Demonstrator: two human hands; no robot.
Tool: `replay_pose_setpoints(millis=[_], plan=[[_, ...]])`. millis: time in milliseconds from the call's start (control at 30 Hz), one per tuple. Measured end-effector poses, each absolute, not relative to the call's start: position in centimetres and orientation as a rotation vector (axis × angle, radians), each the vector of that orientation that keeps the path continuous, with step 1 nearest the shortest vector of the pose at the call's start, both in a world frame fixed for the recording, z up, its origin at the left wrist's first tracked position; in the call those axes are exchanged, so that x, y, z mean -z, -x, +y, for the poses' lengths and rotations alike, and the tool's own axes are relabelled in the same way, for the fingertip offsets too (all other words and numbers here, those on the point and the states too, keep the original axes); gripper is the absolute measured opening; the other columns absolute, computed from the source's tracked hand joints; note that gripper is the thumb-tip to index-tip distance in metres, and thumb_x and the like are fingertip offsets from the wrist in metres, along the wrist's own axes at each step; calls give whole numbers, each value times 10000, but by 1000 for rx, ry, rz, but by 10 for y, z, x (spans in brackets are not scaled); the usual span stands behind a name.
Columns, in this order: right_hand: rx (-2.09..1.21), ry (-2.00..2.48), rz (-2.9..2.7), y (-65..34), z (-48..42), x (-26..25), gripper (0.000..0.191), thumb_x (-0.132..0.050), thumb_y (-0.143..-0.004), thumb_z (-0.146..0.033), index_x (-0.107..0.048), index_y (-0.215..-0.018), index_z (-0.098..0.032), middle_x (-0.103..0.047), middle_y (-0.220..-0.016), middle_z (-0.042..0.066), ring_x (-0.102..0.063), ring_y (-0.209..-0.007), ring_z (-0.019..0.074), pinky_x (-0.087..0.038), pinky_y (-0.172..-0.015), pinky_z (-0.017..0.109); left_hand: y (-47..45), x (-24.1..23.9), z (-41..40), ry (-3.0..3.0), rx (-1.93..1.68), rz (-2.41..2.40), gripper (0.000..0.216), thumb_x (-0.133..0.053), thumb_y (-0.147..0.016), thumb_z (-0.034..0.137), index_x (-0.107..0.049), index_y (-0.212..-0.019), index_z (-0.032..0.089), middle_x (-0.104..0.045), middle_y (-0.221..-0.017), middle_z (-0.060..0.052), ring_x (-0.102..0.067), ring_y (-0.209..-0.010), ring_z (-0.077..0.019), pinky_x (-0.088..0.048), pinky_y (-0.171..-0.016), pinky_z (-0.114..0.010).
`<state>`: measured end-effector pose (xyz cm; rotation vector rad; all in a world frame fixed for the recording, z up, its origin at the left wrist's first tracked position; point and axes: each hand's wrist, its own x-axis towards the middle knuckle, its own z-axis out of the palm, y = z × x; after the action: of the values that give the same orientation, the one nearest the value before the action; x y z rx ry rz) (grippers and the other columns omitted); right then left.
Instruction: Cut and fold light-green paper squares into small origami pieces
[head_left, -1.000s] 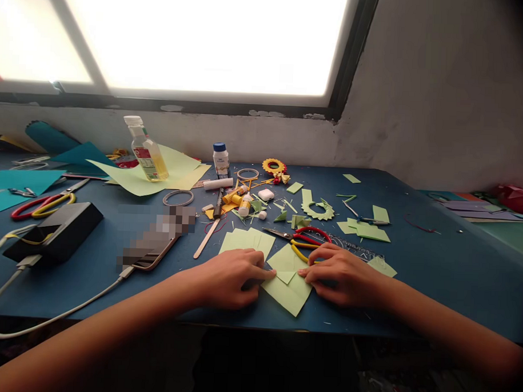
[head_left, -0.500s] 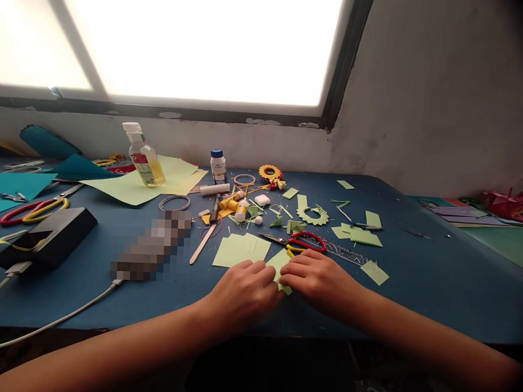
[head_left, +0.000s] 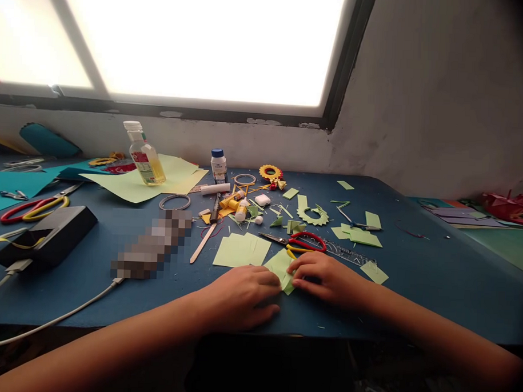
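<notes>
Pale green paper [head_left: 280,267] lies on the blue table between my hands, its near part creased or layered. My left hand [head_left: 243,295] rests to the left of it, palm down, thumb apart from the fingers, and the fingertips are at the paper's edge. From the right, my right hand [head_left: 323,275] has its fingertips and thumb closed at the paper's right edge. Just beyond that hand lie red-and-yellow-handled scissors [head_left: 307,241], over a clear ruler [head_left: 349,255]. Several flat green sheets [head_left: 238,249] are left of the creased paper.
A notched green paper ring [head_left: 314,216], a glue bottle [head_left: 241,210] and scraps lie farther back. A blue-capped bottle [head_left: 218,167] and an oil-like bottle [head_left: 146,160] stand near the wall. At left are a black box [head_left: 49,237], a cable [head_left: 68,323] and more scissors [head_left: 33,210].
My hands have drawn apart, uncovering more of the creased green paper. The left hand has shifted down and left, with its thumb spread; the right fingers have moved slightly right.
</notes>
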<state>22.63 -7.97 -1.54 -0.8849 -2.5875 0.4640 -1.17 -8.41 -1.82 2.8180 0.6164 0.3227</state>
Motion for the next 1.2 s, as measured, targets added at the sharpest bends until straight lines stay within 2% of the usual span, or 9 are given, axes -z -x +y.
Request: replay_pose_setpoints(millis=[133, 267, 733, 967, 1200], plan=[[-565, 1119, -2462, -214, -77, 14, 135, -594, -836, -248, -649, -748, -162, -621, -913, 61, -597, -818, 157, -483, -750, 274, 14, 19, -84, -2787, -350, 594, 279, -495, -881, 278, -604, -1121, 189, -649, -1095, -72, -597, -1010, -206, -463, -899, -329], [-526, 1265, -2400, -209, -76, 17, 101, -640, -774, -238, -615, -706, -167, -574, -843, 45, -565, -823, 179, -459, -744, 300, 15, 18, -84, -2769, -335, 599, 352, -494, -879, 272, -548, -1218, 192, -637, -1106, -81, -590, -1015, -211, -464, -902, -337], [-604, 1346, -2347, -208, -77, 21, 98, -617, -780, -237, -587, -708, -178, -530, -855, 32, -542, -822, 174, -436, -743, 294, 14, 19, -83, -2750, -335, 583, 281, -485, -887, 281, -613, -1104, 157, -632, -1110, -95, -575, -1038, -225, -448, -932, -334], [-592, 1344, -2334, -207, -78, 19, 96, -621, -772, -219, -589, -694, -174, -523, -824, 28, -540, -783, 165, -430, -687, 271, 14, 17, -83, -2717, -299, 631, 378, -485, -883, 265, -505, -1248, 172, -610, -1134, -83, -557, -1049, -211, -448, -928, -329], [-595, 1358, -2327, -206, -78, 19, 89, -629, -765, -212, -597, -693, -172, -524, -824, 29, -542, -785, 167, -435, -694, 275, 11, 16, -83, -2848, -222, 595, 319, -457, -883, 256, -582, -1152, 141, -601, -1098, -99, -560, -1018, -221, -450, -929, -336]])
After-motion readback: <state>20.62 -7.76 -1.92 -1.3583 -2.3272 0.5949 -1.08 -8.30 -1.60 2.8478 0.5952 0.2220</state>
